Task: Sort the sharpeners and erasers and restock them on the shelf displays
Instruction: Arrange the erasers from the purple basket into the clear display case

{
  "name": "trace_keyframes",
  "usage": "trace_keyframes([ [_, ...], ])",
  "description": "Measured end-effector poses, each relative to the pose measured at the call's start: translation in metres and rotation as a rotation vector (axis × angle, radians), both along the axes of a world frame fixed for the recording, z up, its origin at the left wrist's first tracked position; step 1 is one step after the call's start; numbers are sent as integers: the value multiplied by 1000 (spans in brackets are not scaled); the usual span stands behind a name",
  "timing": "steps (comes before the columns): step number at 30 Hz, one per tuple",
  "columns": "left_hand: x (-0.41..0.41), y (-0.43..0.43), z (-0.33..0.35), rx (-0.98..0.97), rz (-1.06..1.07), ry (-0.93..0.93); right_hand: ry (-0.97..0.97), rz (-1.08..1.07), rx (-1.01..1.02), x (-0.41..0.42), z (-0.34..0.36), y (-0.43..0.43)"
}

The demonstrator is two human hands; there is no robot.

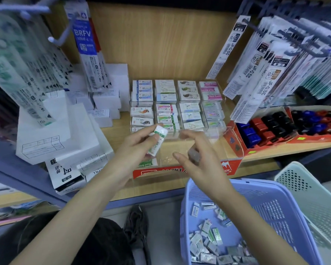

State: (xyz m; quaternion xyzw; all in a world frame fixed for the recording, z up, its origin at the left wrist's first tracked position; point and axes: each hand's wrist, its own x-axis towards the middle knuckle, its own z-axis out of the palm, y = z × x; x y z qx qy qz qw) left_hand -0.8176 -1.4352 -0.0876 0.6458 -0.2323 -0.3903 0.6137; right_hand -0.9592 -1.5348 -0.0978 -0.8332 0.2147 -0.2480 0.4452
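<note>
A green-and-white eraser [160, 133] sat pinched between the thumb and fingers of a person's left hand [138, 150], the grip closed around it just in front of a clear display case [214, 133] on the wooden shelf [120, 136]. The case held rows of boxed erasers [166, 109] sorted into compartments by colour. The right hand [197, 161] hovered beside the left, blurred, with a grey shape near its fingers; whether its grip held anything could not be told. Below the right forearm stood a purple basket [266, 203] with loose wrapped erasers [208, 243] heaped at its bottom, and a pale green basket [313, 197] stood just beside it. To the right of the case, red cardboard trays [235, 142] carried black, red and blue sharpeners [266, 127]. White boxes [55, 131] were stacked on the shelf's left side, and packets of pen refills [266, 69] hung from hooks above both ends.
</note>
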Motion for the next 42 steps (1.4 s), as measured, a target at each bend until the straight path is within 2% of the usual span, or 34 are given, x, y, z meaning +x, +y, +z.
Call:
trace_keyframes([
  [4, 3, -5, -1, 10, -136, -204, 56, 138, -254, 8, 6, -22],
  [10, 14, -15, -3, 87, -124, -315, 53, 152, -305, 20, -1, -42],
  [12, 14, -15, -6, 159, -108, -497, 81, 118, -330, 23, -4, -51],
  [15, 20, -12, -15, 267, -37, -967, 121, -51, -300, 32, -5, -77],
  [16, 23, -11, -19, 300, -48, -1026, 146, -95, -308, 36, -5, -86],
  [21, 26, -7, -41, 528, -158, -1051, 307, -115, -396, 58, -5, -97],
  [26, 25, -8, -49, 622, -213, -1164, 507, -136, -504, 78, -9, -92],
  [28, 24, -8, -48, 619, -205, -1177, 527, -189, -503, 81, -8, -89],
  [30, 22, -9, -46, 629, -186, -1174, 399, -220, -357, 77, -5, -87],
  [31, 21, -10, -45, 630, -165, -1161, 283, -232, -190, 73, -3, -84],
  [33, 19, -12, -43, 555, -59, -1154, 65, -238, 307, 65, 4, -73],
  [35, 17, -14, -40, 369, 39, -1181, -120, -235, 767, 59, 9, -63],
  [37, 13, -16, -34, 186, 14, -1114, -291, -201, 1074, 55, 11, -53],
  [39, 7, -17, -26, 58, -73, -1037, -377, -168, 1183, 54, 12, -45],
  [42, 1, -20, -22, -52, -117, -1038, -388, -119, 1218, 53, 10, -33],
])
